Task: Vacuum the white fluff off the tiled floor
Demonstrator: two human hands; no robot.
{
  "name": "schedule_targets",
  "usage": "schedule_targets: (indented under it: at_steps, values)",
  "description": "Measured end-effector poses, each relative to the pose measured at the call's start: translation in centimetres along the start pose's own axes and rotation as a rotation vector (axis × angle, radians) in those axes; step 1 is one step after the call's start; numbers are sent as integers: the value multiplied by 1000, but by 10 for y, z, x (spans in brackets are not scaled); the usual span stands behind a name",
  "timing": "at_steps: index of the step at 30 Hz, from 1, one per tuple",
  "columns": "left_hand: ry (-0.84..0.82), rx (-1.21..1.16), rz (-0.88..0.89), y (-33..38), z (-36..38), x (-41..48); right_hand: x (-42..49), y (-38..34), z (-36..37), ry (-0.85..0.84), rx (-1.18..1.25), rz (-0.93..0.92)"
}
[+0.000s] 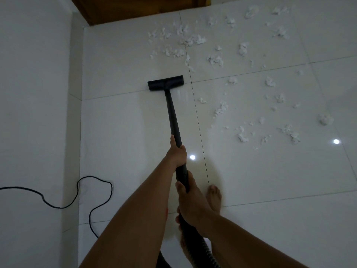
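Snugly round the smooth black wand (172,113): left grip (176,151), right grip (191,202); wispy fluff (193,40) beyond.

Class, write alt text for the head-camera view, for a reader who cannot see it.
Both hands grip a black vacuum wand: the left hand further along, the right hand near the hose. Its floor head rests on the white tiled floor, short of white fluff scattered ahead and to the right. A black cable loops at left.

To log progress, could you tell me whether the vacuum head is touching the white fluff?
Apart. The head view shows bare tile between the vacuum head and the nearest white fluff beyond it.
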State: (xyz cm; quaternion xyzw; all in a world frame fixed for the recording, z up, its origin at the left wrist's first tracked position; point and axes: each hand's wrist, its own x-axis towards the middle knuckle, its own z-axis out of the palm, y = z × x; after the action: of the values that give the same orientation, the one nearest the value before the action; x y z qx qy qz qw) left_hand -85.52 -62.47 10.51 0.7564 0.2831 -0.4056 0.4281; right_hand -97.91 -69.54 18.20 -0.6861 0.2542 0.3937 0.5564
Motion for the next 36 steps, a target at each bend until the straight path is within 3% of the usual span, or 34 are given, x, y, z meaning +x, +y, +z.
schedule_targets:
  at_steps: [11, 22, 28, 36]
  values:
    - [39, 7, -10, 45, -3, 26, 27, -40, -37, 36, -266, -12]
    - [75, 1, 10, 41, 9, -8, -2, -33, -38, 90, -250, -104]
    - [51, 5, 7, 28, 18, -21, -20, -18, -36, 51, -128, -66]
    - [38, 18, -3, 35, 18, -21, -14, -18, -43, 38, -179, -84]
